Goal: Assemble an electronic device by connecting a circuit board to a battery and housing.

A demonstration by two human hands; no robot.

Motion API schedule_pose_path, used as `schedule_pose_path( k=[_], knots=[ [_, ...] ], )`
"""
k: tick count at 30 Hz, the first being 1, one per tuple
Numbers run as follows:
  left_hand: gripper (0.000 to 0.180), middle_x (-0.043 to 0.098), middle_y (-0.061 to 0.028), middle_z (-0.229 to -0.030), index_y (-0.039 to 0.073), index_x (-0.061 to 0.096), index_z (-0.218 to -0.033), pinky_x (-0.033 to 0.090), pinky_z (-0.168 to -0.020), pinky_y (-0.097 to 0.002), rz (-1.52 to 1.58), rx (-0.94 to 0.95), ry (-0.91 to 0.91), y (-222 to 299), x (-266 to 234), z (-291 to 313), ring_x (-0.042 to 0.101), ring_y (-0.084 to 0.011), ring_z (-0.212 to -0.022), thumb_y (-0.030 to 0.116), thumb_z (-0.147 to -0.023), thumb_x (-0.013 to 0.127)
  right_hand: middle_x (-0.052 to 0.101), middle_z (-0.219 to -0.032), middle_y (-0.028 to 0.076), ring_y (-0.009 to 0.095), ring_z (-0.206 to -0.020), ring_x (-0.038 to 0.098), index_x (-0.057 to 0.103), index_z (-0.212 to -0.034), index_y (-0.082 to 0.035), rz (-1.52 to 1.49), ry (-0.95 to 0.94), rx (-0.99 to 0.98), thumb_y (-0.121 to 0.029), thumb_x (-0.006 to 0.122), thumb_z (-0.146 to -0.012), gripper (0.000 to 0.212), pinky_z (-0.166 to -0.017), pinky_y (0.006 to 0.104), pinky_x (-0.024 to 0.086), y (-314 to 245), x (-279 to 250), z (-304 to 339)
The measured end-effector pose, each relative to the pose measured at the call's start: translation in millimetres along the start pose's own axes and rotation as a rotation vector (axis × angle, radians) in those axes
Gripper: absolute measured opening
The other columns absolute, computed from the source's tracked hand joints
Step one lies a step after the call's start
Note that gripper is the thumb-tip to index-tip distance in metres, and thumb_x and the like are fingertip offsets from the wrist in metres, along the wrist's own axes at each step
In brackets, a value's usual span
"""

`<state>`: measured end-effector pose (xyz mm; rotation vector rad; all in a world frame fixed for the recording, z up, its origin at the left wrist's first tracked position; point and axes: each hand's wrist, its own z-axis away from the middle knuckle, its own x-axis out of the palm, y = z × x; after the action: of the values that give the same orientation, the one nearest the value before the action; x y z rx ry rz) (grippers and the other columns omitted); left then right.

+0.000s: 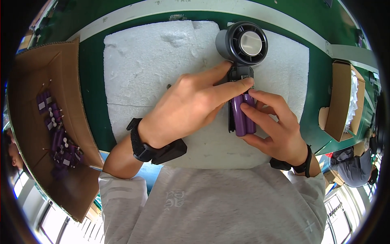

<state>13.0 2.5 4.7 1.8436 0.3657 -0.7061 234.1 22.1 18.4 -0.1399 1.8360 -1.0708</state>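
A dark grey handheld fan [224,45] lies on the foam with its round head away from me and its opened handle toward me. My left hand [189,99] is closed about the upper handle, the index fingertip pressed by a small circuit board [245,76] below the head. Two purple cylindrical battery cells [238,118], side by side as a pack, lie along the black handle shell [231,118]. From the right, my right hand [280,128] grips this pack with thumb and fingers. Wires or contacts beneath my fingertips are hidden.
White foam sheets [142,69] cover part of the green table [92,89]. On the left, a deep cardboard box [30,77] contains several purple battery packs [61,140]. A smaller cardboard box [338,97] with white pieces stands at right. Another person [353,168] is beyond it.
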Motion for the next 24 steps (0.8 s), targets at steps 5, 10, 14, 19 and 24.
schedule_pose_path(
  k=[5,10,14,19,24],
  knots=[
    [0.04,0.065,-0.0188,-0.105,0.008,0.069,-0.112,0.057,-0.065,-0.032,0.012,-0.004,-0.001,0.0,0.3,0.4,0.069,-0.0285,-0.079,-0.008,-0.075,0.068,0.052,-0.125,0.019,0.024,-0.088,0.062,0.066,-0.104,0.003,0.011,0.052,-0.015,-0.002,0.085,-0.052,0.056,-0.071,0.0313,0.058,1.1,4.4,0.9],
    [0.039,0.066,-0.0177,-0.103,0.008,0.069,-0.111,0.056,-0.064,-0.0316,0.025,0.004,0.026,-1.7,1.9,0.7,0.068,-0.0277,-0.078,-0.006,-0.076,0.069,0.052,-0.125,0.02,0.023,-0.085,0.061,0.067,-0.103,0.004,0.025,0.061,-0.009,-0.002,0.085,-0.053,0.054,-0.07,0.0309,0.057,-1.3,6.2,2.1],
    [0.037,0.066,-0.0167,-0.1,0.007,0.069,-0.111,0.056,-0.063,-0.0309,0.061,0.016,0.03,-4.7,2.0,0.5,0.068,-0.0272,-0.076,-0.005,-0.076,0.069,0.052,-0.124,0.02,0.021,-0.082,0.06,0.067,-0.103,0.004,-0.03,0.06,0.001,-0.003,0.086,-0.053,0.054,-0.068,0.0298,0.056,1.1,4.5,0.4],
    [0.034,0.066,-0.0159,-0.097,0.007,0.069,-0.109,0.055,-0.062,-0.0306,0.073,0.013,0.036,-3.7,1.6,0.2,0.068,-0.0265,-0.074,-0.003,-0.077,0.069,0.053,-0.124,0.019,0.02,-0.079,0.06,0.067,-0.104,0.005,-0.051,0.035,0.002,-0.004,0.086,-0.055,0.053,-0.067,0.0289,0.055,1.0,1.1,-0.2],
    [0.032,0.066,-0.0153,-0.097,0.006,0.07,-0.108,0.055,-0.061,-0.0306,0.07,0.026,0.061,-5.9,3.5,1.8,0.068,-0.0256,-0.074,-0.003,-0.077,0.069,0.052,-0.124,0.02,0.02,-0.078,0.06,0.067,-0.104,0.005,-0.044,0.03,0.016,-0.002,0.085,-0.053,0.054,-0.067,0.0296,0.055,-0.1,3.8,-0.2]
  ],
)
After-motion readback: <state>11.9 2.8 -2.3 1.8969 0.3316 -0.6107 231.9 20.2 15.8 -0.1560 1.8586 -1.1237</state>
